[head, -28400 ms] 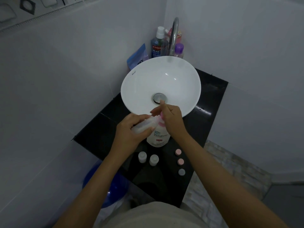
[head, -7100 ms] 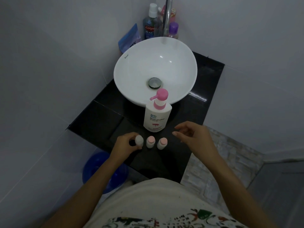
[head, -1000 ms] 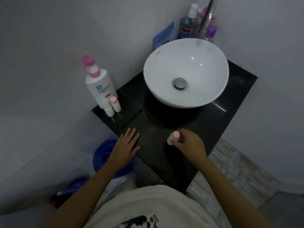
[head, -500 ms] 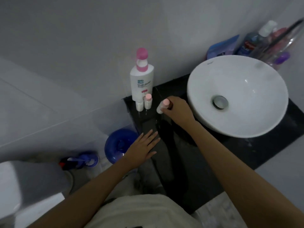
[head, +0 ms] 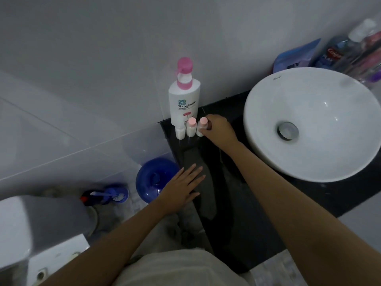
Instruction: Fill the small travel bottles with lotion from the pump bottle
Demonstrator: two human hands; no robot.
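Head view: travel bottle (head: 201, 126) in right hand (head: 218, 129).

right hand (head: 218, 129): arm stretched forward to the counter's far left corner, fingers curled, pinching a small travel bottle (head: 201, 127) | left hand (head: 182, 187): palm down, fingers straight and spread, resting at the counter's left edge

The pump bottle (head: 184, 104) stands at the counter's (head: 243, 213) far left corner, against the wall. Three travel bottles (head: 191, 129) sit in a row just before it, touching side by side. The basin (head: 313, 124) takes up the counter's right side. Below the left edge, on the floor, lie a round lid (head: 155, 180) and a brush (head: 107, 196).
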